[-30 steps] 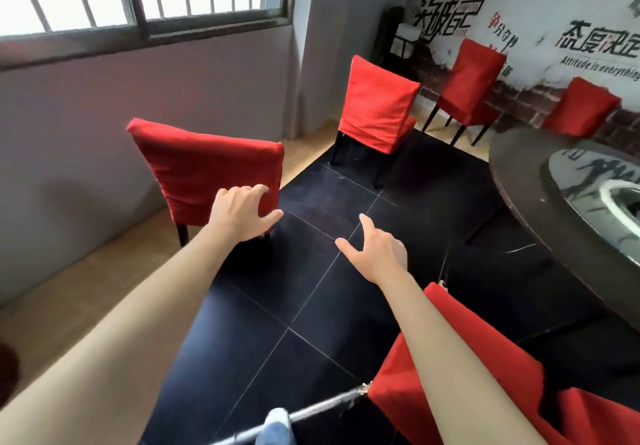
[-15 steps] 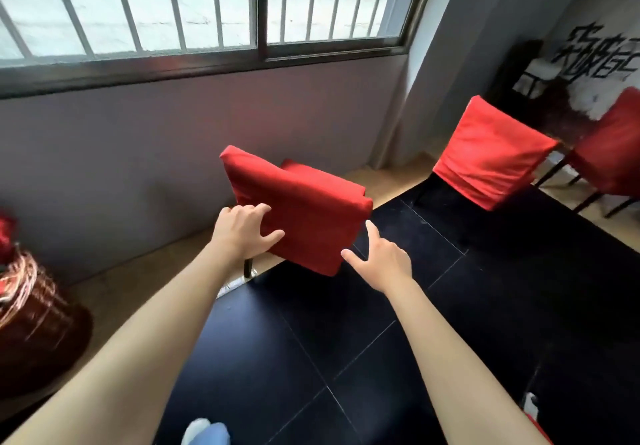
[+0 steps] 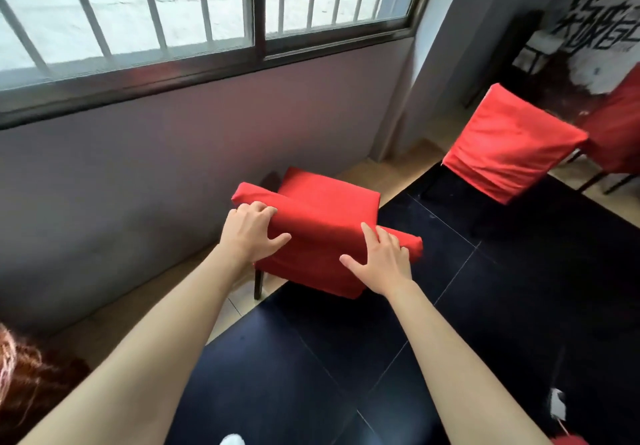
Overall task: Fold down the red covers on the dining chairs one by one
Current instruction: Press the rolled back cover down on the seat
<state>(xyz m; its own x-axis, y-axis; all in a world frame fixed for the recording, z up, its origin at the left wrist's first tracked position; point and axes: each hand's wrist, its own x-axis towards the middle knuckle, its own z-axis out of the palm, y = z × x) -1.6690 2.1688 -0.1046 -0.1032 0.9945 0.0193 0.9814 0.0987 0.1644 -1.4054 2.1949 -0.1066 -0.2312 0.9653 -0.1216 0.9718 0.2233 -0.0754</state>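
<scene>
Two hands on the backrest of one red-covered chair below the barred window.
Left hand (image 3: 247, 233): fingers curled over the top edge of the red cover (image 3: 311, 240) near its left end, thumb spread forward on the cloth. Right hand (image 3: 382, 259): fingers laid over the top edge near the right end, thumb splayed wide. Chair stands at the wall, half on black floor tiles (image 3: 485, 306). Second red-covered chair (image 3: 509, 143) stands well apart, far right.

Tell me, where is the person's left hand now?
In the head view, the left hand rests on the top left end of the nearest chair's red cover, below the window.
</scene>
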